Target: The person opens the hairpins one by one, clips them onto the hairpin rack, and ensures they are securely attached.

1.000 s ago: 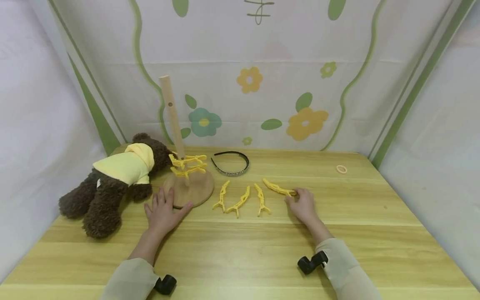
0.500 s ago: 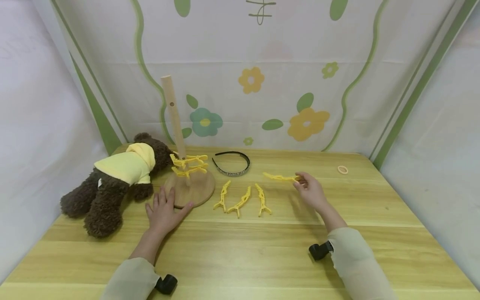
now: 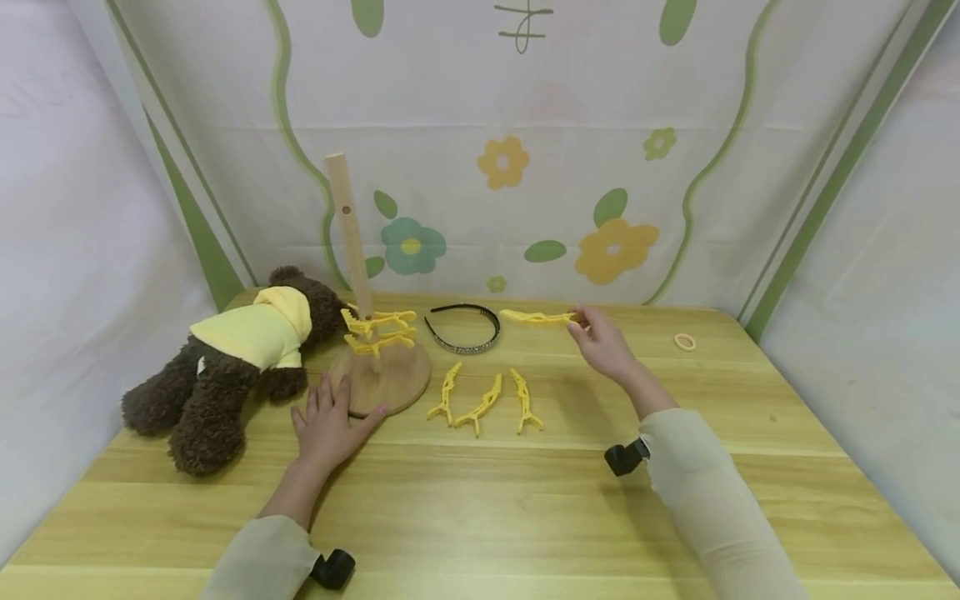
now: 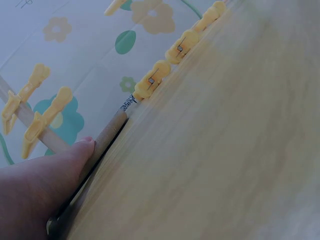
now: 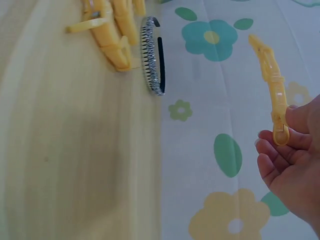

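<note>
My right hand (image 3: 603, 343) holds a yellow hair clip (image 3: 536, 317) in the air by its handle end, the toothed end pointing left. In the right wrist view thumb and fingers pinch that clip (image 5: 274, 85). My left hand (image 3: 330, 425) lies spread on the near rim of a round wooden base (image 3: 397, 379), thumb on its edge (image 4: 82, 150). From the base rises a wooden post (image 3: 348, 233); two yellow hair clips (image 3: 381, 338) are clamped across it, one above the other. Three loose yellow hair clips (image 3: 480, 406) lie on the table between the hands.
A black headband (image 3: 468, 346) with a glittery band lies behind the loose clips. A brown teddy bear (image 3: 247, 333) in a yellow hoodie lies at the left. A small beige ring (image 3: 684, 342) is at the right. A flower-print curtain (image 3: 540, 183) hangs behind the table.
The right hand has lifted the hair clip off the table and carried it up, lately back to the left, towards the headband. The left hand stays on the base.
</note>
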The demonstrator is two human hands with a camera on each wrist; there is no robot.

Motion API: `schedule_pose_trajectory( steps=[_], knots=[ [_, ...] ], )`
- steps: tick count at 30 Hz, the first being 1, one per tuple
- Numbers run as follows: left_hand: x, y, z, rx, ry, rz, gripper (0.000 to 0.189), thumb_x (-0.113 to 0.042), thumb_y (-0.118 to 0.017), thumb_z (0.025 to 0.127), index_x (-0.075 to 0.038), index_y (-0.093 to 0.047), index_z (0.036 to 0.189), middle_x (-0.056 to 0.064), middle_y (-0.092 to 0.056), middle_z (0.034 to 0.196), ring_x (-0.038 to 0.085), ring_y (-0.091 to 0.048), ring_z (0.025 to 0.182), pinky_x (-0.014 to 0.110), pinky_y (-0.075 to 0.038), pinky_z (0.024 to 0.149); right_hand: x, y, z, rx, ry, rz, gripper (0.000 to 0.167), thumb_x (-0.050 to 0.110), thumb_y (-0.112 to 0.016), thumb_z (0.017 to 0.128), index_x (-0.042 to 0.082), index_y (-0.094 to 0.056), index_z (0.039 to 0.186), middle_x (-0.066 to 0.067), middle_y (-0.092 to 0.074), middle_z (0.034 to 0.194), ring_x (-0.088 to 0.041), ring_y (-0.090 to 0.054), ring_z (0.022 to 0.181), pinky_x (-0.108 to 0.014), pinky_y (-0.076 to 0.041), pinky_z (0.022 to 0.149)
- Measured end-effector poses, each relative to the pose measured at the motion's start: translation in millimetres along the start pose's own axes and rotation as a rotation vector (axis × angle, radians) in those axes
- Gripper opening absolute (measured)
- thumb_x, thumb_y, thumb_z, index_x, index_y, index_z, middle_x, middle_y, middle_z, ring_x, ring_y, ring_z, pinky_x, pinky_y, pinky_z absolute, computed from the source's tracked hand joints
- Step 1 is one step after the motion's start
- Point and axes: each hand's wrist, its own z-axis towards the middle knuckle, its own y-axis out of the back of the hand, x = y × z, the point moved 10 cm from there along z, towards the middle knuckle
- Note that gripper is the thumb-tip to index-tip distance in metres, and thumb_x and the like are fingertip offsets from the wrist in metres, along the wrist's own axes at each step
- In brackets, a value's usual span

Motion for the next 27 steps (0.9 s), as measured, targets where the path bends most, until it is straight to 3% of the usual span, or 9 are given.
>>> schedule_pose_trajectory(
  steps=[4, 12, 27],
  knots=[
    [0.2, 0.2, -0.1, -0.002, 0.001, 0.003, 0.092, -0.066, -0.041, 0.075, 0.0, -0.021, 0.136, 0.027, 0.0, 0.139, 0.049, -0.001, 0.121, 0.065, 0.006, 0.085, 9.9, -0.2, 14.8, 0.004, -0.008, 0.007, 0.027, 0.011, -0.046, 0.09, -0.006, -0.047, 0.11, -0.017, -0.051, 0.097, -0.027, -0.049, 0.085, -0.04, -0.041, 0.072],
    [-0.1, -0.9, 0.8, 0.003, 0.001, 0.006, 0.092, -0.067, -0.041, 0.075, 0.0, -0.021, 0.136, 0.027, 0.0, 0.139, 0.048, -0.001, 0.121, 0.065, 0.007, 0.085, 38.9, -10.1, 39.5, -0.07, 0.001, 0.092, 0.017, 0.006, -0.055, 0.084, -0.005, -0.054, 0.096, -0.012, -0.053, 0.078, -0.022, -0.05, 0.069, -0.031, -0.042, 0.061],
    [2.1, -1.6, 1.0, -0.013, -0.002, 0.012, 0.092, -0.066, -0.042, 0.075, -0.001, -0.022, 0.136, 0.027, -0.002, 0.139, 0.049, -0.003, 0.121, 0.065, 0.005, 0.085, 95.9, -82.0, 68.1, -0.004, 0.026, 0.222, 0.013, 0.008, -0.057, 0.083, -0.002, -0.056, 0.092, -0.007, -0.051, 0.073, -0.017, -0.046, 0.063, -0.024, -0.04, 0.054]
  ],
)
